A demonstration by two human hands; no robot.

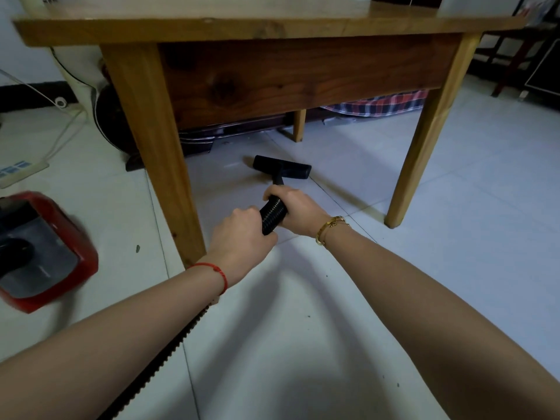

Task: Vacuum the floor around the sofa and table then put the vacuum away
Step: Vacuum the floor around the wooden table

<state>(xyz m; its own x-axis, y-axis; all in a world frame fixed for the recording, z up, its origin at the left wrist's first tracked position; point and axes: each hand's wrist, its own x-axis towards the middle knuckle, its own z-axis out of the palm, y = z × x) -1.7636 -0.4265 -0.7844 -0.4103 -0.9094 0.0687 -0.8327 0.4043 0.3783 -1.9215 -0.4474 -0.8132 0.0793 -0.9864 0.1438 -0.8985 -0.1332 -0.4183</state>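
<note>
Both hands grip black ribbed vacuum hose [272, 215], fingers curled round it.
Left hand [242, 237], right hand [298, 210]; black T-shaped nozzle [281, 167] on white tiled floor [454, 207] under wooden table [272, 25].

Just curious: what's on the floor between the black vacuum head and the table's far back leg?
In the head view, only bare pale tile lies between the vacuum head and the far leg; nothing else shows there.

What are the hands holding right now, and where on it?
Both hands grip the black ribbed vacuum hose near its nozzle end: the right hand just behind the floor nozzle, the left hand right behind it.
</note>
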